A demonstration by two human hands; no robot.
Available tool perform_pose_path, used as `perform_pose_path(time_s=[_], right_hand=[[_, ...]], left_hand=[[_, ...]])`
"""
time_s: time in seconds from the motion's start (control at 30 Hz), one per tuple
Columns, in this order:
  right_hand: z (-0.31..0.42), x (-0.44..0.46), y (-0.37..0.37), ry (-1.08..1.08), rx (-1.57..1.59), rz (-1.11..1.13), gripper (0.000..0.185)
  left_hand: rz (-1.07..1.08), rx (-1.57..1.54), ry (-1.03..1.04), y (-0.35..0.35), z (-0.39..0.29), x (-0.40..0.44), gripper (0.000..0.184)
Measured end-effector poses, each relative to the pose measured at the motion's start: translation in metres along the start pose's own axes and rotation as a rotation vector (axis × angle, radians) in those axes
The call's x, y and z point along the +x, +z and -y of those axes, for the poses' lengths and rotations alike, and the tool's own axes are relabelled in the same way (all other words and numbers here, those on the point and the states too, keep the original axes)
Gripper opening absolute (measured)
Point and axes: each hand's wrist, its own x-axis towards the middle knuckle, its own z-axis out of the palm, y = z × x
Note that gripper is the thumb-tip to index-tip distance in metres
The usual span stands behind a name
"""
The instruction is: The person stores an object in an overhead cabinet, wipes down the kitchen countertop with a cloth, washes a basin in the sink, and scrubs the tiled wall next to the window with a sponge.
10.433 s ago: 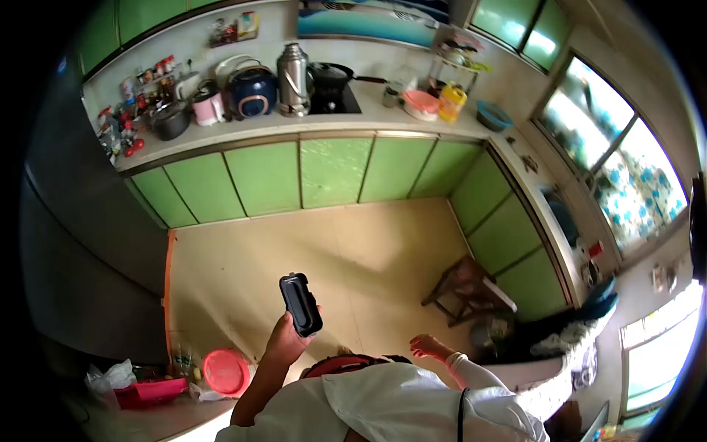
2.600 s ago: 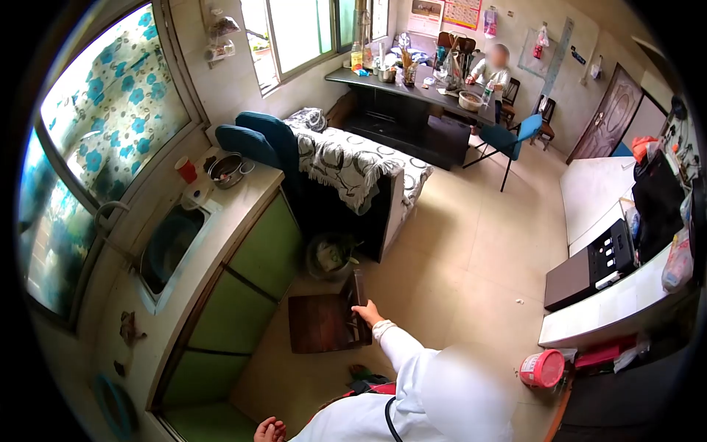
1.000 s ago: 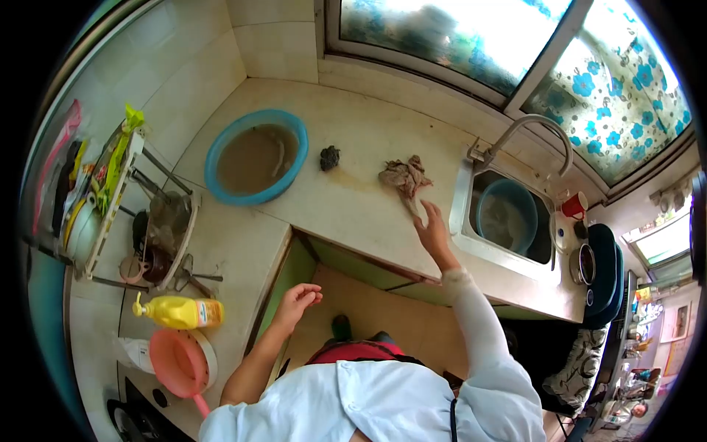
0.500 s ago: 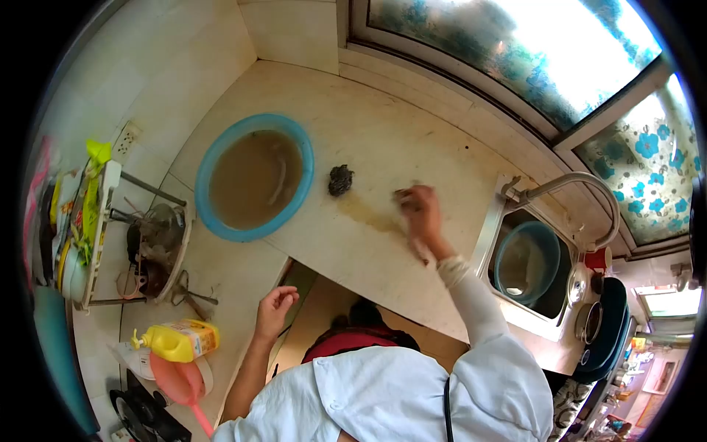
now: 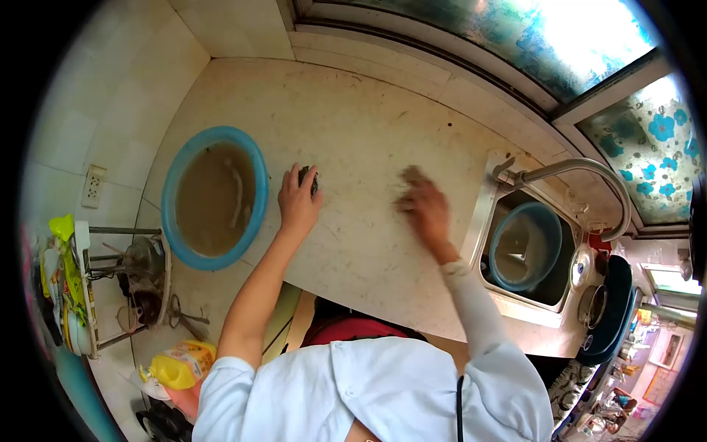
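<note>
My left hand [image 5: 297, 205] rests on the countertop with its fingers curled round a dark, crumpled scouring ball [image 5: 313, 181], which looks like steel wool. Farther right, my right hand [image 5: 427, 214] is blurred by motion over the counter. A grey-brown rag [image 5: 414, 177] shows past its fingers, pressed near the surface; its exact shape is smeared. To the left of my left hand stands a blue basin [image 5: 259, 210] of murky brown water, with a pale long streak visible in it.
A sink [image 5: 479, 214] with a faucet [image 5: 582, 163] and a blue-green tub [image 5: 557, 254] is at the right. On the left are a wire rack [image 5: 168, 283] and a yellow bottle [image 5: 180, 365]. Windows line the back right.
My left hand has reached forward from the counter's front edge and taken hold of the scouring ball. The brownish wet patch between the hands has mostly gone. My right hand keeps moving.
</note>
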Motion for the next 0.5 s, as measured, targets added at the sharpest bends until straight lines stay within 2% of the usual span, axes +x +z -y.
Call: perform_pose_path(time_s=[0.03, 0.07, 0.13, 0.17, 0.23, 0.3, 0.33, 0.37, 0.4, 0.47, 0.5], right_hand=[[-0.016, -0.001, -0.025, 0.034, 0.016, -0.082, 0.029], [-0.032, -0.007, -0.037, 0.092, -0.016, -0.189, 0.028], [-0.065, -0.032, -0.041, 0.255, -0.406, -0.316, 0.027], [-0.059, -0.028, -0.049, 0.284, -0.363, -0.354, 0.032], [-0.024, -0.005, -0.051, 0.342, 0.103, -0.104, 0.028], [0.035, -0.003, -0.01, -0.001, 0.319, -0.06, 0.026], [0.069, -0.001, 0.004, -0.112, 0.346, 0.165, 0.026], [0.091, -0.017, 0.038, -0.286, 0.404, 0.255, 0.029], [0.115, -0.029, 0.059, -0.367, 0.473, 0.426, 0.035], [0.145, -0.007, 0.071, -0.715, 0.492, 0.563, 0.039], [0.147, 0.008, 0.083, -0.735, 0.497, 0.559, 0.039]], left_hand=[[0.011, 0.125, -0.056, 0.01, 0.0, 0.008, 0.039], [-0.002, 0.12, -0.056, 0.021, 0.006, 0.011, 0.039], [0.146, 0.091, -0.139, 0.039, 0.021, 0.016, 0.043], [0.129, 0.097, -0.152, 0.037, 0.024, 0.014, 0.043], [0.132, -0.067, -0.093, 0.035, 0.023, 0.005, 0.045], [0.015, -0.184, 0.002, 0.013, 0.009, -0.016, 0.047], [-0.006, -0.236, 0.016, -0.003, 0.002, -0.026, 0.048], [-0.03, -0.286, 0.028, -0.02, -0.005, -0.037, 0.049], [-0.041, -0.308, 0.043, -0.037, -0.01, -0.046, 0.05], [-0.038, -0.35, 0.065, -0.052, -0.003, -0.065, 0.057], [-0.058, -0.377, 0.058, -0.053, 0.002, -0.071, 0.059]])
